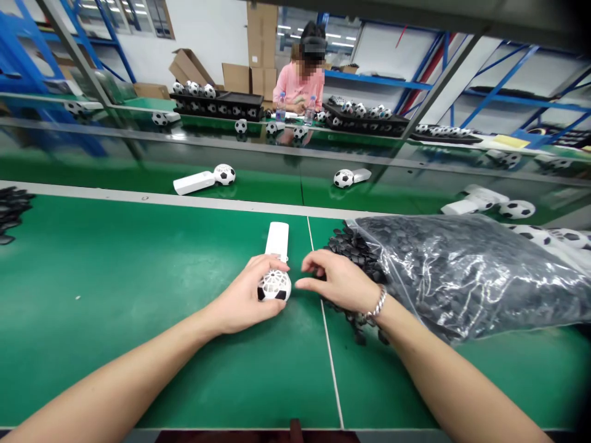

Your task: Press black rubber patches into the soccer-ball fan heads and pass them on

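A white handheld fan with a ball-shaped grille head (275, 284) lies on the green table (138, 295), its handle pointing away from me. My left hand (244, 298) is wrapped round the ball head. My right hand (335, 280) hovers just to the right of the head with fingers curled in a pinch; whether a small piece is in them I cannot make out. Under and beside the right hand lies a pile of small black pieces (353, 249) spilling from a clear plastic bag (462, 271).
Finished football-pattern fans (205, 178) (351, 177) lie on the belt beyond. More black pieces (12, 206) sit at the far left. Across the line a person in pink (300, 83) sits among black trays of balls (217, 101). Cardboard boxes stand behind.
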Tool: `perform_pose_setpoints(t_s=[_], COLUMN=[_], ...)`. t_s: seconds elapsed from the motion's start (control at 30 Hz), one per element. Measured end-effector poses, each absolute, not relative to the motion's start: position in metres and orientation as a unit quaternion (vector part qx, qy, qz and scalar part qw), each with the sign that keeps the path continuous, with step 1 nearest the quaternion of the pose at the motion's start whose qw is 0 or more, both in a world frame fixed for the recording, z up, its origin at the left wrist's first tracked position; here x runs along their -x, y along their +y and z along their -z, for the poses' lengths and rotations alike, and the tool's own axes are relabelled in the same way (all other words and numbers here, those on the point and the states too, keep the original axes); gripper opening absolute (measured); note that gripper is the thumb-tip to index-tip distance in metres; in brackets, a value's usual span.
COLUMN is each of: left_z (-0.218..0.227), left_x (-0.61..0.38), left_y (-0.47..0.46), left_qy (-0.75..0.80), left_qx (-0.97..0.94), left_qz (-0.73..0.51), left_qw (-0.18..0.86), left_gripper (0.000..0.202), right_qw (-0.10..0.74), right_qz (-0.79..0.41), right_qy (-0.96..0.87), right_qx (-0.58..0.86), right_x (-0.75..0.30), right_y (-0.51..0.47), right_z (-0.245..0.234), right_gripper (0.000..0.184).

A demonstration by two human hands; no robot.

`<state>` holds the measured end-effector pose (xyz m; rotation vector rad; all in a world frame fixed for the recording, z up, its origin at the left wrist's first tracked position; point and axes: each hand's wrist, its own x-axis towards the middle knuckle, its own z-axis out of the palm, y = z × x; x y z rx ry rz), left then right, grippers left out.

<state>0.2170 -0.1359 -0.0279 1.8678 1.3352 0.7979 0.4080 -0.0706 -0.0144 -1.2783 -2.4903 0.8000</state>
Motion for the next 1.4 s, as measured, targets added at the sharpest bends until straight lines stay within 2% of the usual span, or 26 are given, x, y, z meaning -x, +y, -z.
perform_pose_setpoints(t_s=[0.1, 0.23, 0.4, 0.47, 0.63, 0.9, 1.07, 1.17, 1.23, 1.4], left_z=[0.030, 0.029, 0.022, 0.019, 0.015, 0.017, 0.017, 0.017, 0.016, 0.016], left_x=[-0.218, -0.214, -0.207, -0.204, -0.194, -0.191, -0.192, -0.191, -0.191, -0.196], left_y=[-0.136, -0.134, -0.132, -0.131, -0.127, -0.127, -0.128, -0.128, -0.128, -0.130], left_qy=[0.525, 0.498, 0.561, 0.583, 0.547, 0.537, 0.533, 0.533, 0.534, 0.535], left_qx=[-0.716, -0.740, -0.707, -0.688, -0.715, -0.724, -0.721, -0.720, -0.720, -0.720], left_qz=[-0.311, -0.300, -0.265, -0.244, -0.218, -0.221, -0.229, -0.229, -0.228, -0.241], left_qw=[0.340, 0.338, 0.339, 0.356, 0.377, 0.372, 0.378, 0.381, 0.381, 0.371], left_gripper=[0.045, 0.040, 0.056, 0.056, 0.053, 0.052, 0.053, 0.054, 0.054, 0.051], right_qw=[0.050, 0.026, 0.039, 0.046, 0.092, 0.221, 0.291, 0.337, 0.336, 0.267], right_qz=[-0.133, -0.142, -0.143, -0.128, -0.121, -0.216, -0.167, -0.148, -0.185, -0.382], right_qy=[-0.846, -0.858, -0.869, -0.874, -0.884, -0.883, -0.911, -0.901, -0.889, -0.835], right_qx=[0.514, 0.493, 0.472, 0.467, 0.441, 0.352, 0.238, 0.228, 0.250, 0.293], right_x=[-0.420, -0.421, -0.419, -0.420, -0.422, -0.417, -0.412, -0.408, -0.406, -0.399], right_y=[-0.062, -0.057, -0.058, -0.058, -0.058, -0.067, -0.076, -0.079, -0.081, -0.083], right_z=[0.013, 0.018, 0.019, 0.019, 0.021, 0.012, 0.015, 0.018, 0.020, 0.026], right_gripper=[0.016, 0.009, 0.012, 0.016, 0.026, 0.018, 0.021, 0.020, 0.017, 0.010])
